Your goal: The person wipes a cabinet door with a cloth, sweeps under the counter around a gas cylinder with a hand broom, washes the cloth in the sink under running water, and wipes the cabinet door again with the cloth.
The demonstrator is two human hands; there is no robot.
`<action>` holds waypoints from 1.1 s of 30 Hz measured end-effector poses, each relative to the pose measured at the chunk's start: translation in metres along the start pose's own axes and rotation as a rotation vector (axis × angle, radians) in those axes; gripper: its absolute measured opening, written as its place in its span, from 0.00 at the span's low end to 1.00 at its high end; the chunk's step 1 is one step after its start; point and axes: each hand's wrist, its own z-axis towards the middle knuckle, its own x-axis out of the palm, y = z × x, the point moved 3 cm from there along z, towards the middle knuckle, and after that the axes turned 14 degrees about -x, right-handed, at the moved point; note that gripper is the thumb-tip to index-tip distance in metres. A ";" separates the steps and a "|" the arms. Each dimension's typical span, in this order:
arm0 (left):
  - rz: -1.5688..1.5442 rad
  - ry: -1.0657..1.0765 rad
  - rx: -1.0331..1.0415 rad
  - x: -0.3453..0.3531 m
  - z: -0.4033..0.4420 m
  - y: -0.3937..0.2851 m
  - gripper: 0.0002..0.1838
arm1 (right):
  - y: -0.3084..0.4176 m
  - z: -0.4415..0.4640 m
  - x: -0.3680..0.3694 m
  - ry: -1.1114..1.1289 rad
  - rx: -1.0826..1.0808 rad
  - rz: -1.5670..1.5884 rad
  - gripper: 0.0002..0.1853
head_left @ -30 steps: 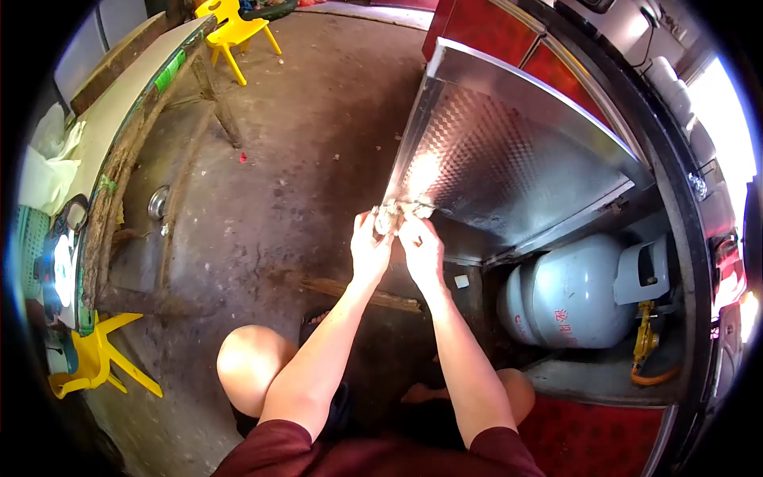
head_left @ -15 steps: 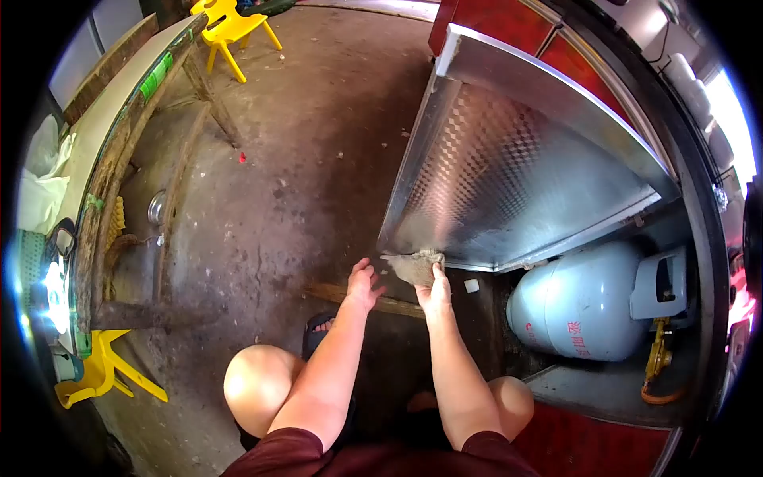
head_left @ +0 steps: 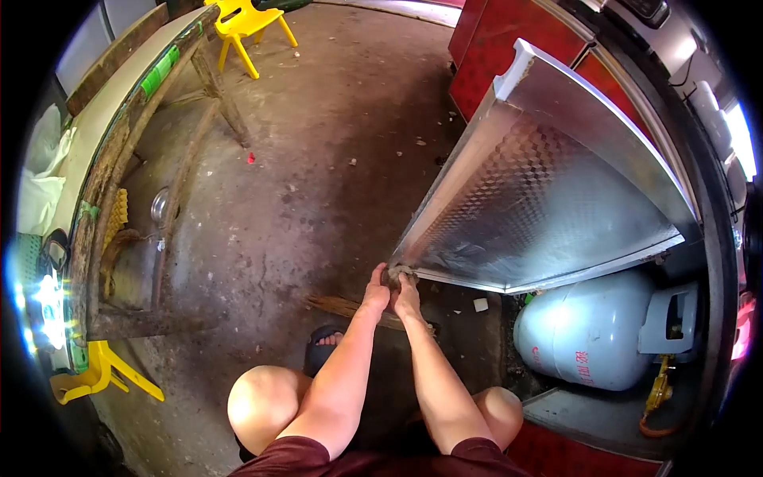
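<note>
A metal-lined cabinet door (head_left: 548,191) stands open in front of me, its inner face patterned with small checks. At its lower near corner, a grey-brown rag (head_left: 400,273) is bunched over the edge. My right hand (head_left: 406,299) is closed on the rag and presses it against that corner. Close beside it, my left hand (head_left: 377,294) is closed at the rag's left side, against the door's edge; its fingertips are partly hidden.
A pale blue gas cylinder (head_left: 592,330) with a brass valve (head_left: 658,388) lies in the cabinet at right. A wooden strip (head_left: 350,308) and a white block (head_left: 480,304) are on the floor. A wooden-legged table (head_left: 119,183) and yellow chair (head_left: 246,24) stand left.
My left hand has come in from apart to the rag and closed. My right hand has moved left with the rag to the door's corner. The door appears farther right in view.
</note>
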 end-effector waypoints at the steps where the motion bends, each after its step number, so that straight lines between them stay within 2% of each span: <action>1: -0.014 0.025 -0.036 0.003 -0.026 -0.019 0.36 | 0.012 -0.002 -0.001 0.071 -0.014 -0.226 0.24; 2: -0.028 0.051 -0.072 0.005 -0.041 -0.030 0.37 | 0.021 0.001 -0.003 0.141 -0.029 -0.453 0.24; 3: -0.104 0.080 -0.018 0.003 -0.012 -0.008 0.37 | 0.028 0.009 -0.002 0.316 -0.208 -0.719 0.21; 6: -0.195 0.101 -0.036 0.003 -0.031 -0.013 0.34 | 0.037 0.016 -0.005 0.464 -0.062 -0.735 0.18; 7: -0.263 0.110 -0.116 0.001 -0.037 -0.013 0.33 | 0.020 0.015 -0.007 0.381 -0.059 -0.561 0.13; 9: -0.403 0.125 -0.282 -0.008 -0.051 -0.005 0.31 | -0.017 0.014 -0.021 0.451 0.039 -0.342 0.10; 11: -0.476 0.116 -0.270 -0.012 -0.038 0.020 0.32 | -0.015 -0.001 -0.032 0.466 0.188 -0.162 0.05; 14: -0.480 0.074 -0.217 -0.012 -0.008 0.050 0.33 | 0.012 -0.035 -0.039 0.266 0.463 0.155 0.09; 15: -0.455 0.057 -0.186 -0.011 -0.015 0.039 0.33 | 0.004 -0.034 -0.042 0.264 0.357 0.135 0.12; 20: -0.395 0.130 -0.119 -0.002 -0.006 0.006 0.32 | -0.022 -0.016 -0.048 0.098 0.336 0.566 0.15; 21: -0.487 0.114 -0.241 0.002 -0.018 -0.004 0.30 | -0.020 -0.014 -0.045 0.062 0.316 0.619 0.15; 24: -0.784 0.085 -0.238 0.008 0.007 0.014 0.30 | -0.007 -0.015 -0.034 -0.032 0.242 0.709 0.14; 25: -0.781 0.075 -0.268 0.010 0.006 0.013 0.29 | -0.017 -0.010 -0.033 -0.220 0.191 0.614 0.14; 27: -0.631 0.021 -0.155 0.014 -0.003 0.007 0.29 | -0.031 -0.006 -0.030 -0.543 0.007 0.370 0.12; 30: -0.443 -0.061 -0.080 0.011 -0.004 0.004 0.28 | 0.019 -0.019 -0.017 -0.700 -0.155 -0.017 0.14; 31: -0.412 -0.063 -0.061 0.009 0.000 0.006 0.28 | 0.016 -0.017 -0.012 -0.606 -0.216 -0.062 0.17; 32: -0.380 -0.066 -0.040 0.007 0.004 0.007 0.28 | 0.010 -0.014 -0.008 -0.421 -0.268 -0.187 0.19; 33: -0.347 -0.064 -0.019 0.005 0.004 0.006 0.28 | 0.008 -0.014 -0.002 -0.317 -0.272 -0.263 0.17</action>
